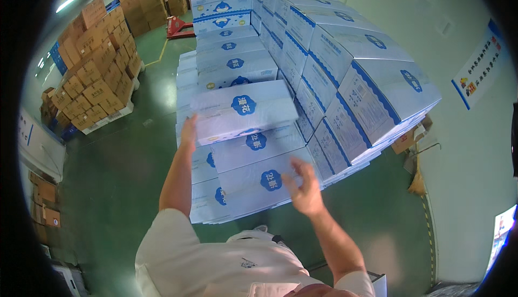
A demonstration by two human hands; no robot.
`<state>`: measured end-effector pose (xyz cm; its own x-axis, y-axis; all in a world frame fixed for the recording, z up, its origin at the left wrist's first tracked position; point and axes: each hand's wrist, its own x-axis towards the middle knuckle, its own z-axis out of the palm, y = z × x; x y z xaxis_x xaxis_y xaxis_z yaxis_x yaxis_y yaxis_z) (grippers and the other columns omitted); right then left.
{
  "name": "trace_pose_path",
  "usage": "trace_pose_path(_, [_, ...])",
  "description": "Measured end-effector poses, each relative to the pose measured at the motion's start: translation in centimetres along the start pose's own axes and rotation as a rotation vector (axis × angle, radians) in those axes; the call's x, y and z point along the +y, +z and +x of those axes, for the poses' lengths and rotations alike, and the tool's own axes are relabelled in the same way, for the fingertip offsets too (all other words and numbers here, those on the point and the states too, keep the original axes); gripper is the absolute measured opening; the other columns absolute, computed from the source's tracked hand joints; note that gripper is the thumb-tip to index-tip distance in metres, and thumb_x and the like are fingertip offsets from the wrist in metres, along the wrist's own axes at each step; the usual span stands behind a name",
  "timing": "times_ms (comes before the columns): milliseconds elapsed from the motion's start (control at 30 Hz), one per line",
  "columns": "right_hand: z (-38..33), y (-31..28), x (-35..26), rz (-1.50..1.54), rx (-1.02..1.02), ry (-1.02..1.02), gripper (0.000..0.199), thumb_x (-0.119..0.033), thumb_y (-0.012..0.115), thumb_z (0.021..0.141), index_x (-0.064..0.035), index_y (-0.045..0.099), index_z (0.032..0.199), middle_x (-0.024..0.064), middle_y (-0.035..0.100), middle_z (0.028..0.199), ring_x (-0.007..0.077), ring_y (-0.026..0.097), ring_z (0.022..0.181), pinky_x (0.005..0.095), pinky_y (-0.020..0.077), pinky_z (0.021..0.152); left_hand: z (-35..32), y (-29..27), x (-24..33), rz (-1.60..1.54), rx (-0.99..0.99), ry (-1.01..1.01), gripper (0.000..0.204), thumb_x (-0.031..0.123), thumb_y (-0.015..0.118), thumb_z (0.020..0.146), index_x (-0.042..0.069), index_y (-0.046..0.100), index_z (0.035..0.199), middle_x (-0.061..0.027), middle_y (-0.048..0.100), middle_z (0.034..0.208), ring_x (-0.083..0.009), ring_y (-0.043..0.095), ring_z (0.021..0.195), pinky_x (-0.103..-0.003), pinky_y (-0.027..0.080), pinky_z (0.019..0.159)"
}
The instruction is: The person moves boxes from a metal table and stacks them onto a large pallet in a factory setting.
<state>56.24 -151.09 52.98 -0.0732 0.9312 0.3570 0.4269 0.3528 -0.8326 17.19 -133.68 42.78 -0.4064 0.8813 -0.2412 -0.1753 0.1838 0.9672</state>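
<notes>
Left hand (188, 131) was flat against the left end of one white-and-blue carton (243, 112), fingers extended along its side, steadying rather than gripping it. Right hand (305, 184) hung open in the air, fingers spread, holding nothing, just in front of the lowest step of the stack; motion blur on it. The carton sat tilted on top of a stepped carton stack (253, 156): below it two lower steps showed on the near side, each with a round blue logo on top. Behind it at least four more tiers climbed away. To the right, a taller block of the same cartons (356, 81), roughly five columns visible along the side face, exact count couldn't be told. Floor (118, 178) was glossy green, with a yellow line near the far end. Left side: one pallet of brown cardboard boxes (97, 75), many layers, plus a second brown stack (148, 2) further back. One red pallet jack (177, 24) beside it. Right: pale wall (464, 151) with one blue-edged poster (480, 65), flattened cardboard scraps (413, 146) at its base.
</notes>
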Motion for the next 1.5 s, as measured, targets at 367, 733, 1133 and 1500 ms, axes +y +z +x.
trace_pose_path(367, [-45.8, -4.1, 23.6, -0.926, -0.944, 0.674, 0.026, -0.027, 0.053, 0.082, -0.0070, 0.068, 0.090, 0.0167, 0.067, 0.088, 0.0365, 0.064, 0.086, 0.0478, 0.0512, 0.073, 2.1, 7.3, -2.1, 0.643, 0.191, 0.295, 0.093, 0.033, 0.075, 0.075, -0.006, 0.024, 0.142, -0.0282, 0.041, 0.133, -0.0376, 0.045, 0.122, -0.042, 0.037, 0.103])
trace_pose_path(733, [-48.9, -0.6, 27.3, -0.819, -0.725, 0.785, 0.024, -0.026, 0.052, 0.082, -0.0102, 0.069, 0.087, 0.0160, 0.068, 0.082, 0.0359, 0.066, 0.082, 0.0476, 0.0518, 0.071, 3.6, 7.7, -2.7, 0.970, 0.260, 0.325, 0.107, 0.051, 0.075, 0.072, -0.007, 0.018, 0.142, -0.0309, 0.034, 0.137, -0.0430, 0.050, 0.115, -0.043, 0.046, 0.093])
trace_pose_path(1133, [-33.5, 1.8, 21.6, -0.342, -0.150, 1.201, 0.045, -0.041, 0.056, 0.083, -0.0056, 0.064, 0.110, 0.0187, 0.064, 0.112, 0.0333, 0.060, 0.106, 0.0405, 0.0471, 0.090, -15.1, 16.1, -14.4, 0.834, -0.559, 0.896, 0.040, 0.014, 0.063, 0.077, 0.004, 0.055, 0.114, -0.0181, 0.061, 0.107, -0.0370, 0.059, 0.097, -0.045, 0.048, 0.082])
trace_pose_path(1500, [-58.1, 2.9, 18.7, -0.687, -0.376, 1.232, 0.030, -0.026, 0.052, 0.084, -0.0045, 0.069, 0.093, 0.0177, 0.066, 0.101, 0.0343, 0.064, 0.095, 0.0451, 0.0513, 0.083, -33.6, 18.2, -29.2, 1.267, -2.155, 0.347, 0.048, 0.044, 0.054, 0.085, 0.006, 0.064, 0.112, -0.0187, 0.063, 0.112, -0.0342, 0.061, 0.102, -0.042, 0.048, 0.086])
